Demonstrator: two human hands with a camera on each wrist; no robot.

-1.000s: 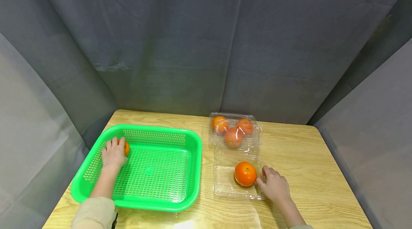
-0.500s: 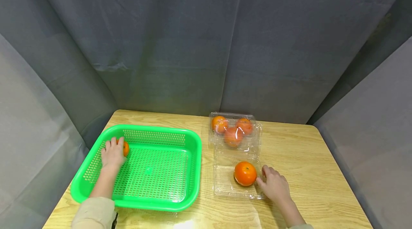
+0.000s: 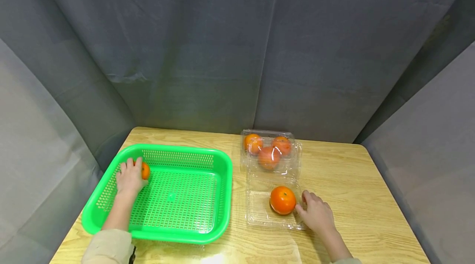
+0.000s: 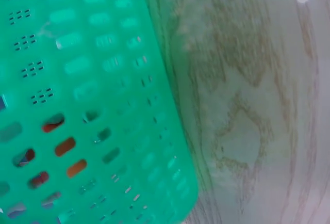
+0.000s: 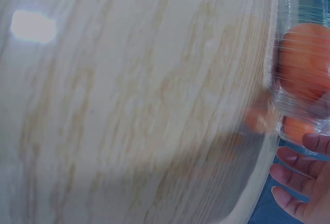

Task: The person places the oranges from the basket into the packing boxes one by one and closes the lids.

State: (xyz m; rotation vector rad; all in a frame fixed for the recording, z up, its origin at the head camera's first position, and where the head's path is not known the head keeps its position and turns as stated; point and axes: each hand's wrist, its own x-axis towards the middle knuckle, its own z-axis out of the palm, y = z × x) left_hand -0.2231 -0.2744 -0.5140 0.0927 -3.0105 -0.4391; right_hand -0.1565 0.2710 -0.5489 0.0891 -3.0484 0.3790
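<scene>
In the head view a green plastic basket [image 3: 224, 198] stands on the left of the table. My left hand [image 3: 130, 177] reaches into its far left corner and holds an orange [image 3: 145, 170] between fingers and thumb, partly covering it. A clear plastic clamshell box [image 3: 256, 212] lies unfolded right of the basket. One large orange [image 3: 283, 200] sits in its near part. My right hand [image 3: 319, 214] rests at the box's near right edge, thumb tip right beside that orange, fingers loosely bent and holding nothing. In the right wrist view those fingers [image 5: 295, 182] show below the box.
Three more oranges [image 3: 269, 158] sit in the far part of the box, seen through clear plastic. The wooden table [image 3: 356, 189] extends to the right of the box. Grey curtains [image 3: 208, 49] surround the table at the back and sides.
My left hand has shifted very slightly left, with its thumb showing again at the orange's near side. The right hand, box and basket stay put.
</scene>
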